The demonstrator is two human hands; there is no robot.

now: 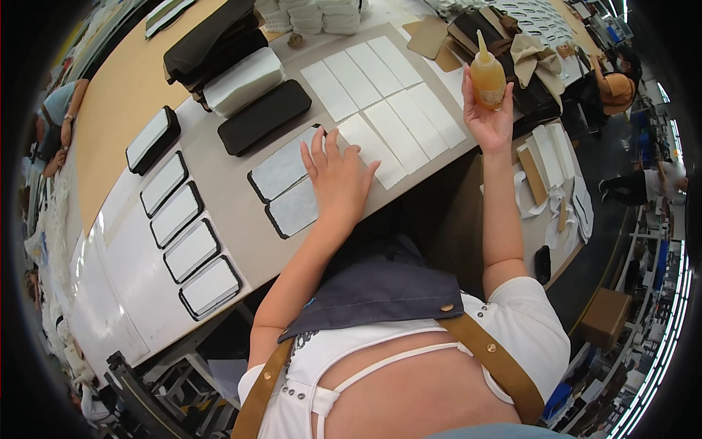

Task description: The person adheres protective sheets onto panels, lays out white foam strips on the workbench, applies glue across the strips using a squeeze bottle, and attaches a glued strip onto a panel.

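Observation:
My right hand [490, 130] is wrapped round a clear squeeze bottle [488, 79] of amber liquid, held up at the right of the table with its pointed nozzle upward. My left hand [338, 179] is open, palm down, fingers spread over the right ends of two grey-white panels with black edges. The farther panel [278, 167] and the nearer panel [296, 208] lie side by side; the hand hides part of both. Whether it presses on them or hovers, I cannot tell. Just right of it, white rectangular pieces [358, 80] lie in two rows.
A stack of black rounded pieces [265, 117] and a white stack [245, 79] stand beyond the panels. Several black-edged white panels [189, 247] line the left. Brown and black material [475, 35] is piled at far right. Another person's hands [64, 139] show at the left rim.

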